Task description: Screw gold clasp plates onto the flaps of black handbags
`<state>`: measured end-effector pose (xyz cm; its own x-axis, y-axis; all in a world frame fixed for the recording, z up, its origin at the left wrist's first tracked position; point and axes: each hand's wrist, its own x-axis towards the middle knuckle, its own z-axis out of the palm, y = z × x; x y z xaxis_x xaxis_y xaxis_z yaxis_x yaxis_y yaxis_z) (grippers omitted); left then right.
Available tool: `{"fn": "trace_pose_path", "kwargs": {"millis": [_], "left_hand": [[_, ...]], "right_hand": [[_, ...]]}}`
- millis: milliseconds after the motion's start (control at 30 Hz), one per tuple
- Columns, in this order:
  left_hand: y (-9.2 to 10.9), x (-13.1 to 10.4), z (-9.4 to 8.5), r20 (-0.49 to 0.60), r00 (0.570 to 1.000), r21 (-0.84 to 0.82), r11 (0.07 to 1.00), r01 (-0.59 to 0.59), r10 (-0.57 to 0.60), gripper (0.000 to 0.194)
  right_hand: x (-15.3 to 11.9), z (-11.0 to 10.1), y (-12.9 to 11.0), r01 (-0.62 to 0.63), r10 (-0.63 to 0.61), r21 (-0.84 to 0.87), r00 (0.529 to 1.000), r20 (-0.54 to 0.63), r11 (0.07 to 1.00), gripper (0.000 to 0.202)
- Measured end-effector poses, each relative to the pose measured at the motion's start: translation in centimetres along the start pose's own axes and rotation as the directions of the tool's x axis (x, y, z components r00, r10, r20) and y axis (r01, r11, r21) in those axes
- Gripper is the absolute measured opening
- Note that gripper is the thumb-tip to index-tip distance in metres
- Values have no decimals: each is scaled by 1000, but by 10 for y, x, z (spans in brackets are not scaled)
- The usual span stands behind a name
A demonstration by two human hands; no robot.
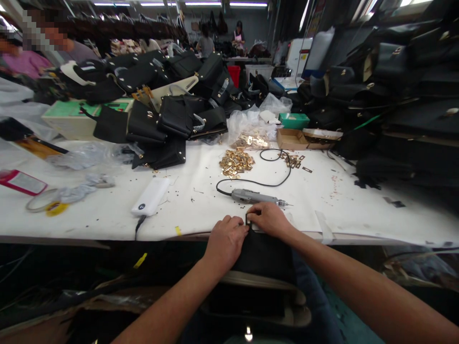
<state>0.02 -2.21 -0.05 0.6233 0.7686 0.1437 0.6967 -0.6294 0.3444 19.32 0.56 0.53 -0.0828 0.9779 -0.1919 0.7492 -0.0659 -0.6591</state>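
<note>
A black handbag [265, 255] lies across my lap at the table's front edge, its pale-lined mouth open towards me. My left hand [229, 236] rests on its far end, fingers curled and closed on the black material. From the other side my right hand [267, 217] pinches the same end with thumb and fingers, at a small dark upright piece too small to name. The two hands' fingertips nearly meet there. Just beyond them a grey electric screwdriver [254, 196] lies on the white table, its bit pointing right and a black cord trailing from its left end.
Gold metal fittings [236, 163] are heaped behind the screwdriver, with more fittings [293, 160] to the right. A white power bank [150, 197] lies left. Black bags [175, 117] are piled behind, and more bags [405, 119] rise at right. Other people stand farther back.
</note>
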Motion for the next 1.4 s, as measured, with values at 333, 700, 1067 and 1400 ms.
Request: {"fn": "trace_pose_path", "kwargs": {"millis": [333, 700, 1067, 1400], "left_hand": [[11, -2, -8, 117, 992, 214, 974, -72, 48, 23], [12, 3, -15, 167, 983, 185, 977, -102, 71, 24], [6, 5, -13, 185, 979, 160, 980, -117, 87, 21], [7, 3, -14, 182, 980, 153, 983, -106, 77, 22]], "right_hand": [[1, -1, 2, -32, 32, 10, 999, -35, 999, 16], [-8, 0, 7, 88, -88, 58, 996, 13, 994, 19], [-5, 2, 5, 27, -26, -26, 999, 45, 999, 22], [-2, -7, 2, 18, -21, 26, 992, 124, 999, 22]]}}
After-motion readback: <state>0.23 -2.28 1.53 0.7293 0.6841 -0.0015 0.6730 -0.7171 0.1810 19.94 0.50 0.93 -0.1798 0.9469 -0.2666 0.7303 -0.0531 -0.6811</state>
